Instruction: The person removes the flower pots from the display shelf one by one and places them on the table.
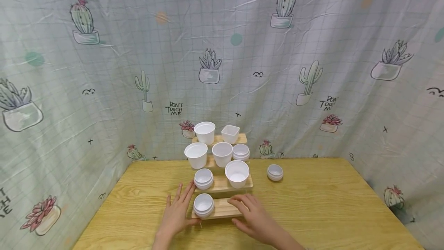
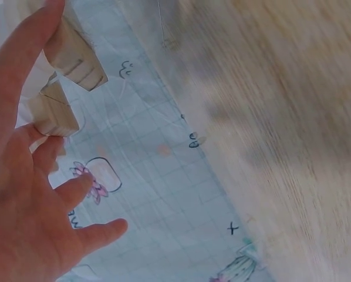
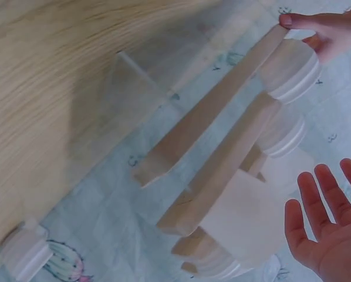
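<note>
Left hand lies flat on the table, fingers spread and straight, fingertips against the left end of the rack's bottom step; grip holds nothing. Right hand is also spread, fingers resting on the right part of that step, no pinch visible. The rack is a wooden stepped stand, four tiers, at the table's middle near the back. Bottom step: one low round white tub at the left, just beside the left fingertips. Second step: a low tub and a wider bowl. Third step: two taller cups and a short stack of low tubs. Top step: a round cup and a square cup. All that show their insides look empty. One more low tub sits on the table right of the rack, apart from it. Table is light wood grain. A cactus-print cloth with a grid pattern hangs behind and on both sides.
</note>
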`<state>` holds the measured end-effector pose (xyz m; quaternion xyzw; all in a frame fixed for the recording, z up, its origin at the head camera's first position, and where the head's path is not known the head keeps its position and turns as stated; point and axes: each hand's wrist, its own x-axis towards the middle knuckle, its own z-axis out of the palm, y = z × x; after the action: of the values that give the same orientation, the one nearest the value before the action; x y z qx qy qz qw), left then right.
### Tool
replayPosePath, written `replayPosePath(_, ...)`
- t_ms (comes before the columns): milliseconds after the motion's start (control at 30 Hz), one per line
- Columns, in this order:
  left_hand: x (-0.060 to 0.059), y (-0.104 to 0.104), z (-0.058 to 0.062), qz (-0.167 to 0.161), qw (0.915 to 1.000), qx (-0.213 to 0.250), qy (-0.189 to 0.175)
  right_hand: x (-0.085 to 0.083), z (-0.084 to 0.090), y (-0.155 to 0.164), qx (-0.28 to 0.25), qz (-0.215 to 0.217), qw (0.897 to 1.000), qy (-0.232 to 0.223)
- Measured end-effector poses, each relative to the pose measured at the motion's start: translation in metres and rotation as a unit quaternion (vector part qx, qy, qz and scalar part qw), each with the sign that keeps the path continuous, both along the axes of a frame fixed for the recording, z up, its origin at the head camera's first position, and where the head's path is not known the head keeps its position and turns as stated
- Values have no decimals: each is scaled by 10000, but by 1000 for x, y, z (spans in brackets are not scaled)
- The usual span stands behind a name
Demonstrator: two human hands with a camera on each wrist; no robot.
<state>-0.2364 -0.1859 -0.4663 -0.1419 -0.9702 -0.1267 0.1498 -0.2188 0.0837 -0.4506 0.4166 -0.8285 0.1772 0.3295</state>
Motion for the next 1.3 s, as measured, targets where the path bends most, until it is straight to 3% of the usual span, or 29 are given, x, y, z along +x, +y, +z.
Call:
replayPosePath(467, -2, -2, -5, -17, 10000, -45, 17, -6, 7, -43, 214, 339, 9991, -164)
replayPosePath(633, -1, -3, -5, -32, 10000, -68, 46, -12, 2, -58, 321, 249, 9992, 1)
replayPosePath(900, -1, -4, -4, -54, 9999, -29, 91, -18, -3, -74, 568, 40, 9981, -226)
replayPosePath(1300, -2, -4, -4, -20, 9999, -100, -116, -24, -14, -90, 1010, -364, 9942, -90)
